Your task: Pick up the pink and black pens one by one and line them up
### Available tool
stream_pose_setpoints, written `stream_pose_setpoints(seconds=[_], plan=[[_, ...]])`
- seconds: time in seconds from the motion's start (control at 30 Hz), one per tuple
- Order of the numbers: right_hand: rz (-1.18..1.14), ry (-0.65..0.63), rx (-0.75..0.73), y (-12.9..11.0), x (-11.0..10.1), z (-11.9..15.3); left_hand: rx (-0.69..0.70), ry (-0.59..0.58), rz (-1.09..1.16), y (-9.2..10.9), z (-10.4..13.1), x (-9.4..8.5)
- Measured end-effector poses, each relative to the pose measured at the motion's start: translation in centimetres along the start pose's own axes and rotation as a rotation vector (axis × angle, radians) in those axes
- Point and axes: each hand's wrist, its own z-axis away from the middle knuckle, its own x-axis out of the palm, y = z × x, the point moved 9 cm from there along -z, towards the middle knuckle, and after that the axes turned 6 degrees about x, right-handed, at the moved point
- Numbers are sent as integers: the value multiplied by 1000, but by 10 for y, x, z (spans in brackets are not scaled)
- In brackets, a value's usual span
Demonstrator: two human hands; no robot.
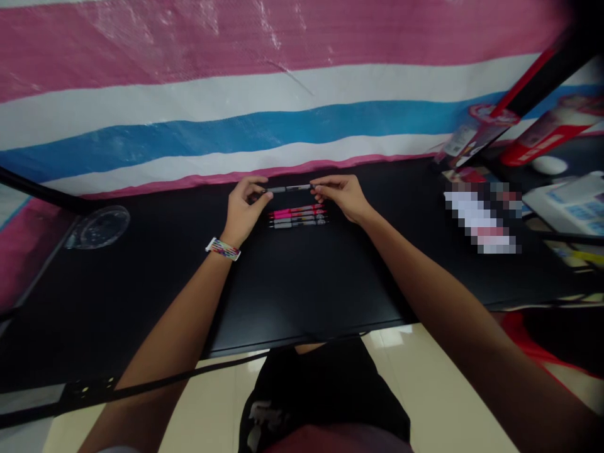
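1. On the black table (306,283), near the striped sheet (283,123), two hands are holding one grey and black pen (287,189) by its ends. The pen is lying crosswise between them, just past a small row of pens. I cannot tell if it is touching the table.
2. In that row, pink pens (296,211) are lying next to grey pens (298,223), side by side and pointing the same way as the held pen.
3. The step in hand, I am guessing, is lining the pen up with the row (it is looking almost level with it). Any move from here is calling for both hands to be going together, so that the pen is not tipping, and for the fingers to be missing the row.
4. The left hand (244,204) is pinching the left end, with the thumb and a finger nearly closed. Its pointing finger is bending over the top, and its wrist is wearing a bright band (223,248).
5. The right hand (346,196) is pinching the right end with its fingertips, nearly closed too. Its other fingers are curling under, close to the tips of the pink pens.
6. Both arms are reaching forward from the near side, coming in from left and right, and the hands are facing each other.
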Motion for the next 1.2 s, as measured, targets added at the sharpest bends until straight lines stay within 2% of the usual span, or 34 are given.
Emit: stream_pose_setpoints(seconds=[0.3,0.7,1.03,1.2], plan=[[-15,-30,-4,2,-1,-1,3,3,40,-1,-1,-1],[-62,7,-28,1,-3,0,-24,14,42,-9,1,-4],[-38,281,-82,3,-28,-2,-35,136,129,-18,1,-14],[-21,337,-71,6,-36,-3,-24,137,118,-17,2,-14]])
